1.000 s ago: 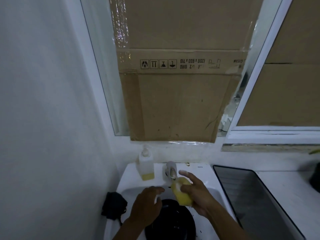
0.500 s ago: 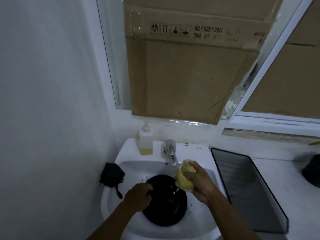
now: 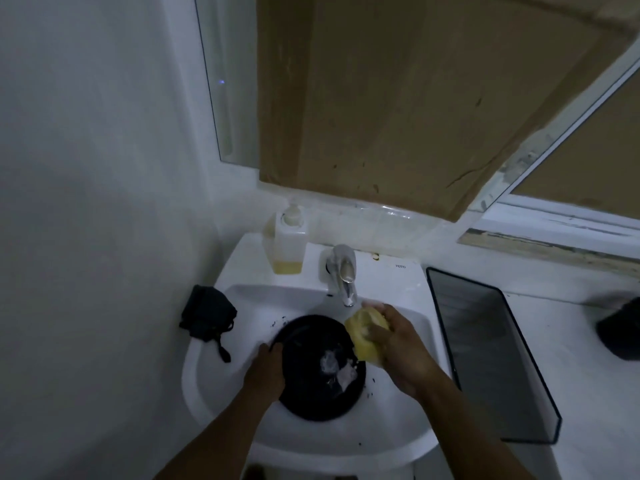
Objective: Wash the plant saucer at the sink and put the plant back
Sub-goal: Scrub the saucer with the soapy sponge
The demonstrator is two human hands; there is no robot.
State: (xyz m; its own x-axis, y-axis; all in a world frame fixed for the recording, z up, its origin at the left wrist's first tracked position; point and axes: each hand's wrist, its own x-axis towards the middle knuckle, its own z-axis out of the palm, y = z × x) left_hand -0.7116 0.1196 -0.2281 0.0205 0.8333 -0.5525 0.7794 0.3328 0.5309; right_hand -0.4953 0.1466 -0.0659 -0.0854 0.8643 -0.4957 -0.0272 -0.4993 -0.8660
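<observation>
Right grip: your right hand has its fingers curled round the yellow sponge, holding it at the right rim of the saucer, just below the tap's spout.
Left grip: your left hand holds the left rim of the black saucer, fingers hooked over the edge.
Saucer: it sits inside the basin of the white sink, between your two hands. A patch of white foam lies on its right half, near the sponge.
Basin: dark specks are scattered on the white around the saucer.
Tap: the chrome tap stands at the back middle of the sink, its spout pointing toward you. You cannot tell from here whether water is running.
Soap: a clear pump bottle stands on the sink's back left corner, just beside the tap, with a low band of yellow liquid at the bottom.
Left of sink: a black cloth-like bundle rests against the sink's left rim by the wall, a strap trailing from it.
Right of sink: a dark rectangular tray lies on the white surface, just beside the sink.
Far right: a dark rounded object sits on the surface, cut off by the frame edge; what it is cannot be told.
Behind: a brown cardboard sheet covers the window above the sink.
</observation>
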